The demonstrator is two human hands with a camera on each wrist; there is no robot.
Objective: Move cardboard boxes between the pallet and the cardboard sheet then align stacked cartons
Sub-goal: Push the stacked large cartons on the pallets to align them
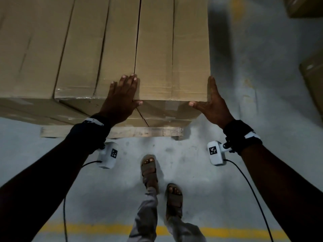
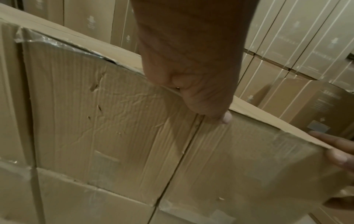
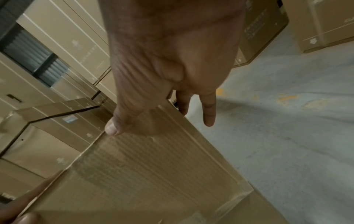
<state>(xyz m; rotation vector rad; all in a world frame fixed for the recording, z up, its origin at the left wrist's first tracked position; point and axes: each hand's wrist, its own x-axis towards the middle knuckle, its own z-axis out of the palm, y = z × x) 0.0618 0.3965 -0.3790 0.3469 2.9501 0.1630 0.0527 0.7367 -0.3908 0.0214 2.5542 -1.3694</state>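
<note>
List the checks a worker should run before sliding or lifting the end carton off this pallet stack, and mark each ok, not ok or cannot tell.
1. Left hand flat on the end carton top, thumb over its front edge: ok.
2. Right hand against the carton's right side, thumb on the front edge: ok.
3. Fingers curled for a firm hold: not ok, they lie straight.
4. Seam to the neighbouring carton open: ok.
5. Feet clear of the pallet: ok.
6. Carton weight: cannot tell.
</note>
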